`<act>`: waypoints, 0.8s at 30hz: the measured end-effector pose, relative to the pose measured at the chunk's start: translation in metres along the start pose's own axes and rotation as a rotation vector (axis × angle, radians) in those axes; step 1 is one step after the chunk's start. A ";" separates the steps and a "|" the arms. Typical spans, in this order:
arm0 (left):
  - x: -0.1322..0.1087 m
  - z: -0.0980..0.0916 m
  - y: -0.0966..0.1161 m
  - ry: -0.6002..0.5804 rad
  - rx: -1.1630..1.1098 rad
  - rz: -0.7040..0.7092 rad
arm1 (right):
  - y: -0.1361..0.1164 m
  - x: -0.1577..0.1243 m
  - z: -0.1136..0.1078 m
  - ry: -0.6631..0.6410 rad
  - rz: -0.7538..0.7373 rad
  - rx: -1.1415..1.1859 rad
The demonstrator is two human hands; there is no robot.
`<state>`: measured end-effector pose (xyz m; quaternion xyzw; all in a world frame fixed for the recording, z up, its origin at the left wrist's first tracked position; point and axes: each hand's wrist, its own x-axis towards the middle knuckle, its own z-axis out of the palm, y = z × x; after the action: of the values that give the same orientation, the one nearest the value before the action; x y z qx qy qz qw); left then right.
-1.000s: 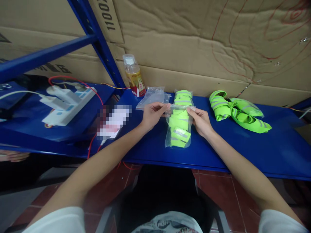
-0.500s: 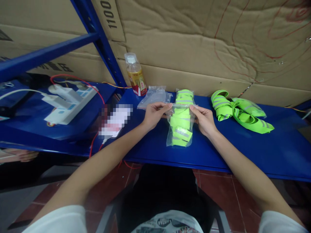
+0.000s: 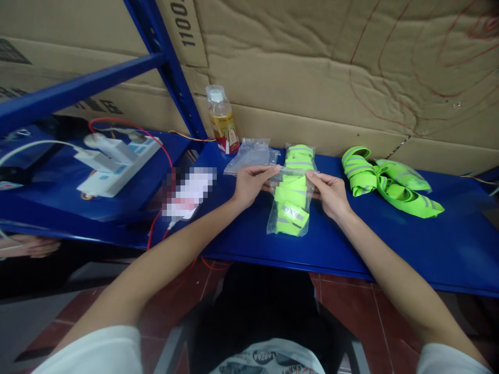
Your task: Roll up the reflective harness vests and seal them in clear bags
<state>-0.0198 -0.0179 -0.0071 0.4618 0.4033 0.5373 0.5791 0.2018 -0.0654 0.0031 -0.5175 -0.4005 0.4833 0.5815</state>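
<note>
Both your left hand (image 3: 249, 188) and right hand (image 3: 333, 196) pinch the top edge of a clear bag (image 3: 272, 223) of green straps (image 3: 290, 195), over the blue table (image 3: 366, 231). Likely light, floppy, slick plastic; grip near the top corners.

Sideways on the far cardboard panel (image 3: 187, 34) stands "1100", its ending unclear. Dark Chinese characters, the last apparently "压", mark the cardboard at far left (image 3: 130, 101), partly hidden by the blue frame (image 3: 78, 80); print on the bottle label (image 3: 223, 130) and near shirt (image 3: 265, 358) is too blurred.
</note>
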 end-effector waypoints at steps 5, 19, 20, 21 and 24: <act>0.001 -0.001 0.004 0.038 0.004 0.021 | -0.006 0.002 -0.002 -0.047 0.033 0.056; 0.003 -0.003 0.001 0.032 0.064 0.116 | -0.006 0.001 -0.003 -0.069 0.017 0.038; 0.003 -0.003 0.001 0.027 0.060 0.119 | -0.007 0.000 -0.002 -0.070 0.007 0.040; 0.003 -0.004 0.001 0.024 0.055 0.123 | -0.007 -0.001 -0.002 -0.067 -0.006 0.041; 0.001 -0.003 0.002 0.015 0.054 0.134 | -0.009 -0.003 0.000 -0.051 -0.027 0.041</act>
<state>-0.0232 -0.0161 -0.0055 0.4994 0.3903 0.5673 0.5258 0.2021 -0.0685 0.0118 -0.4876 -0.4123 0.4967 0.5878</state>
